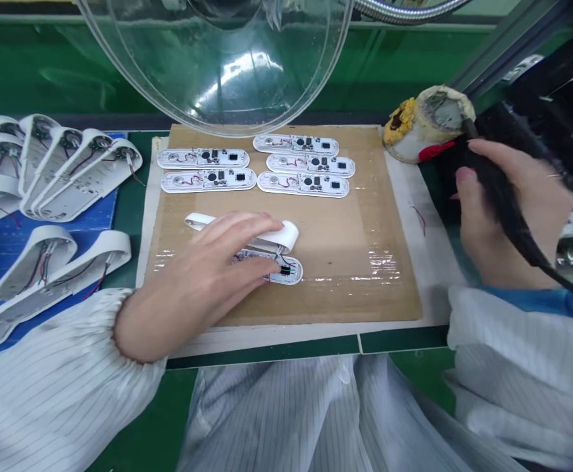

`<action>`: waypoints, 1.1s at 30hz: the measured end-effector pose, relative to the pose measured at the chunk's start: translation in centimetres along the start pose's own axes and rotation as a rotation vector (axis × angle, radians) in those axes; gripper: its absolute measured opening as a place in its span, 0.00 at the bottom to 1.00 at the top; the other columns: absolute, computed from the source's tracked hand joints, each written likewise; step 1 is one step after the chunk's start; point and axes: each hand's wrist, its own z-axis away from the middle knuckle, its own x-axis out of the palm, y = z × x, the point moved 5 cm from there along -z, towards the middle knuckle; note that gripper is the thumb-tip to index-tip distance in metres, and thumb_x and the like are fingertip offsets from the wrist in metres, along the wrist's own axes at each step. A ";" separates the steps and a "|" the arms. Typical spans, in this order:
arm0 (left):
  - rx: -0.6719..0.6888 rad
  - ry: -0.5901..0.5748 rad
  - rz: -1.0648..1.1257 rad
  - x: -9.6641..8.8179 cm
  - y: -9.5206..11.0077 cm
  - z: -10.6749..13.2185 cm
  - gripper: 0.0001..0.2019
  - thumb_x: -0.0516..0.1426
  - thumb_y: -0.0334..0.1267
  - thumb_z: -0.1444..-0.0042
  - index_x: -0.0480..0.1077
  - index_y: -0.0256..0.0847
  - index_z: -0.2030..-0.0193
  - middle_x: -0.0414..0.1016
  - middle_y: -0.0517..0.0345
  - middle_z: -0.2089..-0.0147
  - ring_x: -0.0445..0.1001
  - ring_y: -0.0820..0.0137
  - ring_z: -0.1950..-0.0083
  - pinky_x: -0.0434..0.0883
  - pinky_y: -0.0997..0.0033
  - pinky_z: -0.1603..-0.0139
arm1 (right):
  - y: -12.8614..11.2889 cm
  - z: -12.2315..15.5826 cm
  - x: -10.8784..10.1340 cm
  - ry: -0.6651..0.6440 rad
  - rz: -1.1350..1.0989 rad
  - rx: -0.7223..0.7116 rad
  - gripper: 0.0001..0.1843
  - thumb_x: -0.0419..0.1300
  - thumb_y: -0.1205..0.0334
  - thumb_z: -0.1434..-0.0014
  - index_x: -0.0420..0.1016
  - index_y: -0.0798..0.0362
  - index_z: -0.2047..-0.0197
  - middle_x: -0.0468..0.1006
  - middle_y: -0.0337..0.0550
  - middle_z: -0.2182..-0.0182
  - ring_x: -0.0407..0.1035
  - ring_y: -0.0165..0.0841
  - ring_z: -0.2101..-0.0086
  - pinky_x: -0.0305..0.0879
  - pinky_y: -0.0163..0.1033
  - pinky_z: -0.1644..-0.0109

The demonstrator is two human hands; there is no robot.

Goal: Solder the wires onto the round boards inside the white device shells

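Observation:
My left hand lies over a white plastic housing, its fingers curled round it and holding it on the cardboard. Under the fingers and just in front of the housing is a white circuit board with dark chips; thin wires run between the two, and part of the board is hidden. In my right hand is a soldering iron with a black handle and cable. The iron's front end is at the mouth of a worn round tip-cleaner pot, and its tip cannot be made out.
Several circuit boards lie in two groups on the cardboard sheet. White housings with wires crowd the blue surface at left. A round magnifier lens hangs over the back. A yellow sponge sits beside the pot.

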 end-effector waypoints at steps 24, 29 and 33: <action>-0.130 0.201 0.047 2.6 0.7 -0.4 0.06 0.56 0.33 0.37 0.75 0.44 0.63 0.64 0.51 0.37 0.57 0.57 0.31 0.48 0.39 0.29 | -9.4 10.3 6.7 -0.332 -0.512 0.002 0.33 0.66 0.63 0.40 0.62 0.36 0.35 0.77 0.37 0.46 0.75 0.42 0.50 0.72 0.54 0.42; -0.220 0.176 0.105 2.6 0.6 -0.5 0.07 0.56 0.33 0.36 0.73 0.43 0.65 0.67 0.53 0.38 0.58 0.60 0.31 0.41 0.39 0.27 | -6.7 8.4 3.0 0.199 -0.402 -0.001 0.14 0.65 0.56 0.40 0.80 0.42 0.50 0.79 0.39 0.69 0.73 0.37 0.72 0.70 0.50 0.58; -0.235 0.175 0.111 2.7 0.6 -0.5 0.07 0.56 0.34 0.37 0.73 0.44 0.66 0.66 0.54 0.38 0.58 0.61 0.31 0.37 0.41 0.26 | -5.3 8.1 2.8 0.417 -0.508 -0.085 0.10 0.68 0.50 0.43 0.83 0.47 0.63 0.74 0.38 0.76 0.63 0.30 0.81 0.59 0.40 0.74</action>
